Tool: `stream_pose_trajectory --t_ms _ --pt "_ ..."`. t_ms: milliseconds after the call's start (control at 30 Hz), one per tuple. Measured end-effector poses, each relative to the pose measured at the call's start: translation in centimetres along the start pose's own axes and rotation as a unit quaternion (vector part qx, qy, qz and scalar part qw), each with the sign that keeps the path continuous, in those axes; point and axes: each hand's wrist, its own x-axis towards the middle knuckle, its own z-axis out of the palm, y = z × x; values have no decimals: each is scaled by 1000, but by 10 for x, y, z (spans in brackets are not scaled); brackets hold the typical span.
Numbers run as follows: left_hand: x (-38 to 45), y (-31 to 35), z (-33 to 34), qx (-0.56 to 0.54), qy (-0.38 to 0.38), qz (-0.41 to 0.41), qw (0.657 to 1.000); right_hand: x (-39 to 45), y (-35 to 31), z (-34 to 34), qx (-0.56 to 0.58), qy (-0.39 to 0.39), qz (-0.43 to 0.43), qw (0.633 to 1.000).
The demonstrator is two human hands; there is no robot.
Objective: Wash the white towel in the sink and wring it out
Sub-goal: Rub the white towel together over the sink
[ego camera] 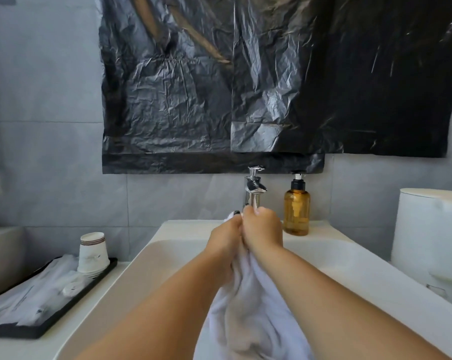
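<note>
- Left hand (226,236) and right hand (262,228) are both gripping the bunched white cloth towel (248,307), fists touching.
- Towel is hanging over the white rectangular sink (152,258), below the chrome tap (254,187).

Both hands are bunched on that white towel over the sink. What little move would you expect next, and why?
Probably a twist of the fists in opposite directions. The left hand and right hand grip the white cloth towel side by side near its top, below the chrome tap, while the rest hangs loose over the white basin. Whether water is running cannot be told.
</note>
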Motion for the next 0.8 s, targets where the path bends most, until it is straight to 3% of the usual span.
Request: stream_pose_trajectory --t_ms 100,233,333,467,633,800 --pt "0 0 9 -17 -14 -5 1000 13 15 -11 39 3 57 998" --pt "8 4 2 -51 57 69 995 -17 -6 -3 25 -2 -84 996" --pt "2 11 -4 -58 48 86 993 -29 -13 5 -5 3 -128 992" --pt "-8 11 6 -1 -43 50 998 -10 -6 -14 31 31 -110 993" --pt "-4 12 6 8 -90 57 994 -3 -3 -25 62 22 -75 995" --pt "-13 10 8 21 -119 15 993 11 7 -28 116 16 41 992"
